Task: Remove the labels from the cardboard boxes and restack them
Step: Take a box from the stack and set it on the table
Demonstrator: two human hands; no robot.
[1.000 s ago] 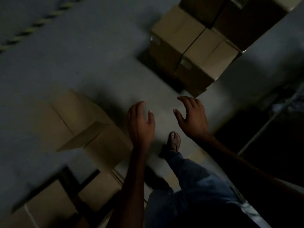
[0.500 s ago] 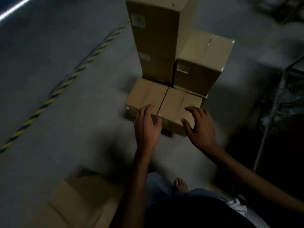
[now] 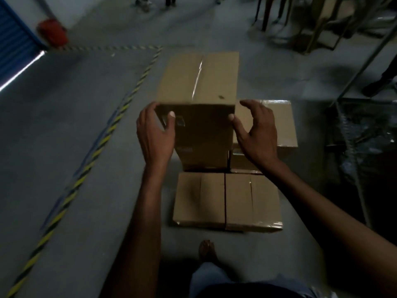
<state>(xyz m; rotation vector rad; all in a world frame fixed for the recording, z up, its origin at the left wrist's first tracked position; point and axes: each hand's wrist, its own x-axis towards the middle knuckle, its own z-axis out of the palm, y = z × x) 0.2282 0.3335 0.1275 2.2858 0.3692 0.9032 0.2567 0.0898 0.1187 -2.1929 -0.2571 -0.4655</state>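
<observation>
- Two hands are flanking the top carton [image 3: 198,80] of the taller stack: the left hand [image 3: 155,134] is curling round its near-left corner, thumb lying on the front face; the right hand [image 3: 256,131] is sitting at the near-right edge, thumb tip touching the cardboard.
- Both hands are spread wide, fingers loosely curved; neither is yet clamping the carton.
- That carton is sitting on another box, behind two low boxes [image 3: 227,201] lying side by side on the concrete floor [image 3: 64,125], with a lower box [image 3: 279,121] just to its right.
- One small label [image 3: 180,121] is showing on the front face beside the left thumb; a second pale patch [image 3: 185,149] is showing lower down.
- Cardboard is looking stiff and taped shut, weight unknown; gripping both side walls low, palms flat, is probably safest, since glossy tape may be slippery.
</observation>
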